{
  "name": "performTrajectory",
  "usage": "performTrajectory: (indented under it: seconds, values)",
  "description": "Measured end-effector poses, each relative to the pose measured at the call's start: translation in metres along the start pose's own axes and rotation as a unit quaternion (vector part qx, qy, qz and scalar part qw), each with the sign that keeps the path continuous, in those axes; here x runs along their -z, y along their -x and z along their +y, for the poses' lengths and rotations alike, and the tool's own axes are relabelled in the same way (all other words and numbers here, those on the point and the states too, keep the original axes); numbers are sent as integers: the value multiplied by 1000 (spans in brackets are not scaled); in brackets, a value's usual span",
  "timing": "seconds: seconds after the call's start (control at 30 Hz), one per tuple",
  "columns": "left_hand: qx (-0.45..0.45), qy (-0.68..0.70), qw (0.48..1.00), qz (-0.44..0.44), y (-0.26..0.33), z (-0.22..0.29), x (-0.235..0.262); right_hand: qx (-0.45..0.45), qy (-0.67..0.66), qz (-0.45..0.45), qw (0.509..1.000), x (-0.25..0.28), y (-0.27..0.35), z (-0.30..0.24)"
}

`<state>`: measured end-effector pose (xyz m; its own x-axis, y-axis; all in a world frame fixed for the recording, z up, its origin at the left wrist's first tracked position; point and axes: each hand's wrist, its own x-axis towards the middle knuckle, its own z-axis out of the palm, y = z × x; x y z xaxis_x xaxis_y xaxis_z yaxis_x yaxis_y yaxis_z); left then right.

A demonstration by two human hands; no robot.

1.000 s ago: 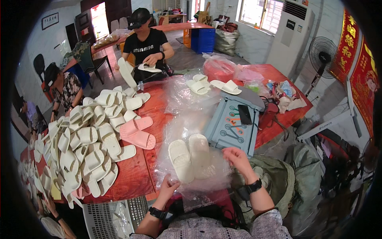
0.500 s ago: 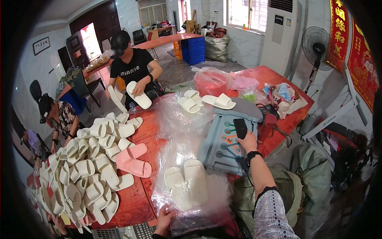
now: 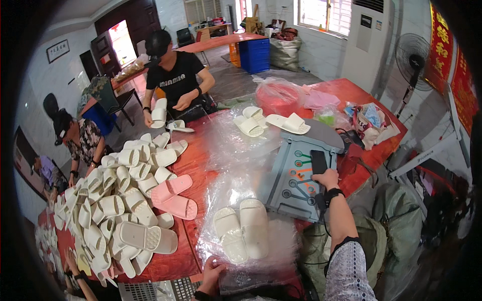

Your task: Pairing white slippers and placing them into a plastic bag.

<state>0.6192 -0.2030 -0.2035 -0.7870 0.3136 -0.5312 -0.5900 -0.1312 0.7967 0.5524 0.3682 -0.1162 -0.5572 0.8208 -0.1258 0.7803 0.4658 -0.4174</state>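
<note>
The right hand (image 3: 326,178) rests its fingers on a dark phone (image 3: 318,161) lying on a grey plastic stool (image 3: 296,180) at about three o'clock from the middle of the red table (image 3: 201,155); whether it grips the phone or only touches it I cannot tell. The left hand (image 3: 211,273), at six o'clock, pinches the near edge of a clear plastic bag (image 3: 251,251). Inside the bag lies a pair of white slippers (image 3: 241,233), side by side, soles down. At nine o'clock a heap of white slippers (image 3: 115,200) covers the table, with one pink pair (image 3: 173,198) at its right edge. At twelve o'clock more clear bags (image 3: 236,140) lie spread flat, and two more white pairs (image 3: 271,121) sit beyond them. A red bag (image 3: 278,95) sits stuffed full at one o'clock. Across the table a person in a black shirt (image 3: 175,80) holds a white slipper.
</note>
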Motion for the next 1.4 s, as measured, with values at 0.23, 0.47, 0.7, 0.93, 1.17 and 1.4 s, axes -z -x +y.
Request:
performTrajectory:
  seconds: [0.23,0.47,0.7,0.93,1.17,1.4]
  values:
    - [-54,-47,997,1,0,-8,13,-3,-386,-74,919,16,36,-14]
    - [-69,-30,996,-53,-4,-2,0,36,-423,-110,898,26,57,20]
    - [-84,-38,994,-56,-6,-7,5,117,-410,-108,898,-11,112,-38]
    - [-97,-53,992,-54,-12,-13,5,221,-231,3,948,-53,133,-45]
    - [-84,-135,986,-56,1,-4,14,264,-27,58,962,-61,167,-60]
    - [-376,-362,852,-33,155,243,-35,300,21,90,949,-69,150,-30]
